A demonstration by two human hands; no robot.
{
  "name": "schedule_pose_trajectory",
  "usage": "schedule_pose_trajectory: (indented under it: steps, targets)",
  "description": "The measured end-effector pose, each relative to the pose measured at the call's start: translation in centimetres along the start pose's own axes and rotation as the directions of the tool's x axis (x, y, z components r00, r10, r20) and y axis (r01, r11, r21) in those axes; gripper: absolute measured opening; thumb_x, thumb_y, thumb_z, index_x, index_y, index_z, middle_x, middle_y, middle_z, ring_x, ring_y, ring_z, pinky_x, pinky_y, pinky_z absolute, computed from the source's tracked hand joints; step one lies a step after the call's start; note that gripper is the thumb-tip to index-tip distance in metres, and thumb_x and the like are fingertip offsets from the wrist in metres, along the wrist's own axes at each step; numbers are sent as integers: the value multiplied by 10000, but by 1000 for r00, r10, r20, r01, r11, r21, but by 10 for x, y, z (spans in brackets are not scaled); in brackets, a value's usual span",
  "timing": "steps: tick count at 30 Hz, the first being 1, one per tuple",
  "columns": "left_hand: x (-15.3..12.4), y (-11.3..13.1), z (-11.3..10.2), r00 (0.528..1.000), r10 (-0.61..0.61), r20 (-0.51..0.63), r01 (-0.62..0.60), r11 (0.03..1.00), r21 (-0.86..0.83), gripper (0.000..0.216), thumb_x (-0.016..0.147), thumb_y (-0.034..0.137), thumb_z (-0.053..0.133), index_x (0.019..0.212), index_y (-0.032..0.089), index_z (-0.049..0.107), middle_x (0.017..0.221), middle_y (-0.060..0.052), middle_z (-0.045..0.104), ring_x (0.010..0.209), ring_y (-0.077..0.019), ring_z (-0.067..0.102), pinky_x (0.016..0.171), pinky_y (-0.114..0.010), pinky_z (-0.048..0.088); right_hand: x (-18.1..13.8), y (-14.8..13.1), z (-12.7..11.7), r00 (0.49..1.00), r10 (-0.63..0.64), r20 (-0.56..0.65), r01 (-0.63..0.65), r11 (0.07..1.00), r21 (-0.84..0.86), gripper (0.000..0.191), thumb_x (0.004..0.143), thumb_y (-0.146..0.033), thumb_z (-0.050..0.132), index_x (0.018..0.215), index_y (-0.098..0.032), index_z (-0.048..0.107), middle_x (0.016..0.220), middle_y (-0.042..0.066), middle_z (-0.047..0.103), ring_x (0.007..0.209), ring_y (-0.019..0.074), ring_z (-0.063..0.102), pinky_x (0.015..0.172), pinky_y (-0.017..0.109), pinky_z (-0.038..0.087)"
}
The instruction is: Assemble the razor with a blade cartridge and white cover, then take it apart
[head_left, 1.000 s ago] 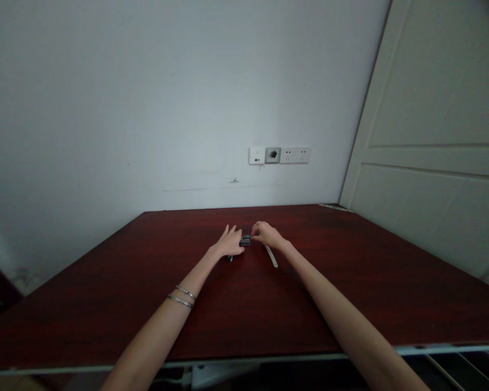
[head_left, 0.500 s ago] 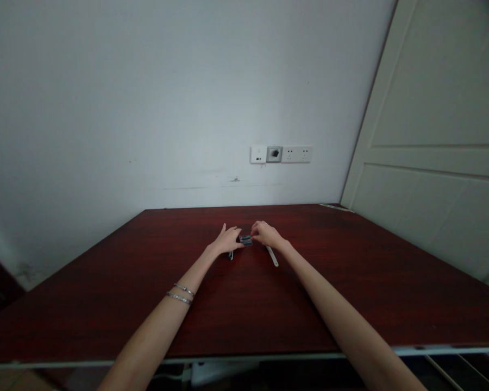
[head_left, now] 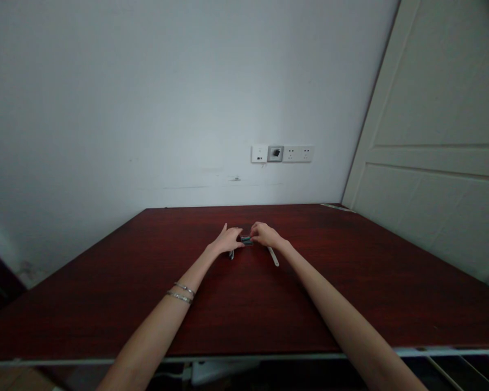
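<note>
- Far out on the dark red wooden table (head_left: 244, 304), the left hand (head_left: 227, 240) and right hand (head_left: 264, 234) both pinch a small dark rectangular gadget (head_left: 246, 239) lying between them.
- Pale strap (head_left: 273, 256) trails beside the right wrist.
- White wall sockets (head_left: 282, 153) behind.

Plain room: dark wooden table (head_left: 244, 304), wall sockets (head_left: 282, 153), panelled door (head_left: 440, 163).

Bare arms, no sleeves; 2 thin silver bangles (head_left: 181, 292) on left wrist.
</note>
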State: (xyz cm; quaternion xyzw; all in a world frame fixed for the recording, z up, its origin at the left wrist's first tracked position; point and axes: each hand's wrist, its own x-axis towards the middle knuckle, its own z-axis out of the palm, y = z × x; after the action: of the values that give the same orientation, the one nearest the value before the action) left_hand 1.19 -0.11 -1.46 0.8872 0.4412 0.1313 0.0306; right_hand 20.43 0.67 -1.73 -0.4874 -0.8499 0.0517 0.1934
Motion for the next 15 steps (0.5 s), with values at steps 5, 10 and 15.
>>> schedule_pose_trajectory:
  steps: [5,10,15]
  targets:
    - [-1,1,-3,1000,-4,14,4,1000,-9,565,735,388,582,1234,164,439,1242,-122,534,1188,-245,448,1062,-495,98,-1,-1,1,1000,1,8,-1,1000,1,127,735,-224,608,818,-203,701,1005,51,598,938,164,553,852,229,391]
    - [-2,2,-3,1000,-4,19,4,1000,-6,569,738,379,578,1245,165,431,1266,-124,514,1200,-243,437,1063,-495,91,-2,-3,-2,1000,4,13,-4,1000,4,147,752,-225,589,844,-208,702,1014,50,599,952,163,550,864,226,383]
    - [0,4,-4,999,32,-36,-34,998,-52,560,710,375,603,1217,169,484,1297,-118,486,1238,-263,389,1062,-491,124,-5,-4,-10,999,53,10,-53,999,-2,168,765,-255,576,875,-214,696,1042,45,597,966,158,552,851,217,389]
